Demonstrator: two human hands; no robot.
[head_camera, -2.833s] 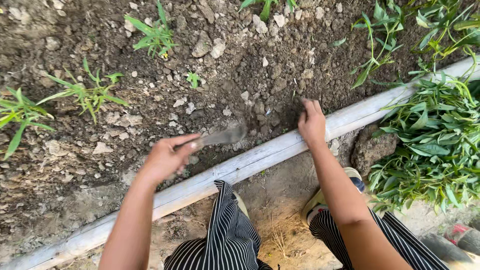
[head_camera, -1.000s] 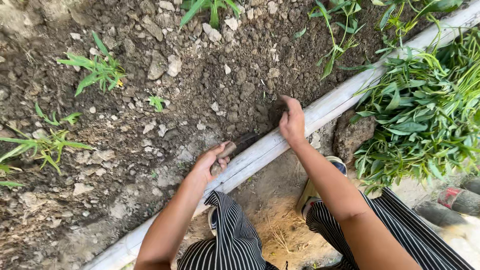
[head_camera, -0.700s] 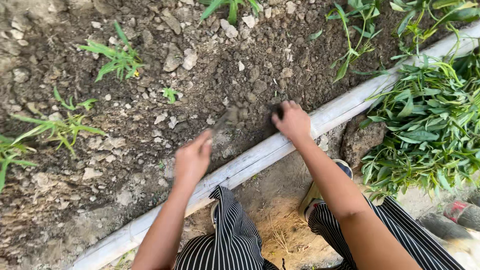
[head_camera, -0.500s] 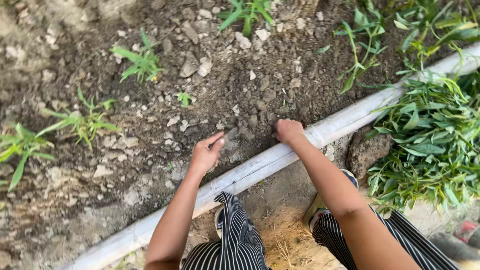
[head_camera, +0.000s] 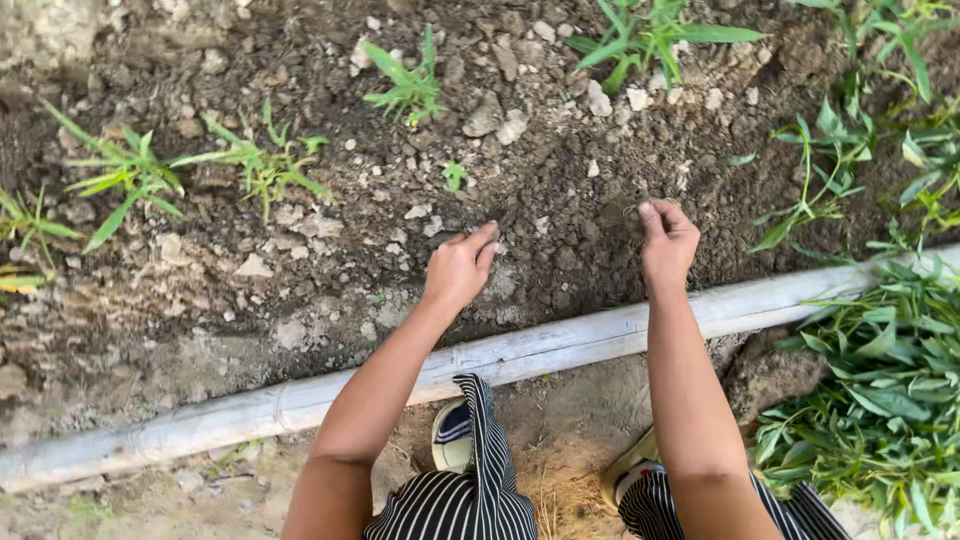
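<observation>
Now left hand (head_camera: 458, 272) on soil (head_camera: 560, 215)

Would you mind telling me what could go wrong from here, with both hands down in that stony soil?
1. The left hand and right hand are bare among hard clods and stones, so scrapes seem possible.
2. The small seedling grows just beyond the left hand and could get knocked or buried.
3. Leaning over the bamboo pole might shift it.

Dark, clumpy soil bed (head_camera: 300, 280) — pale stones (head_camera: 498, 122) and small green seedlings (head_camera: 408, 88) scattered on it — edged by a bamboo pole (head_camera: 560, 345).
</observation>
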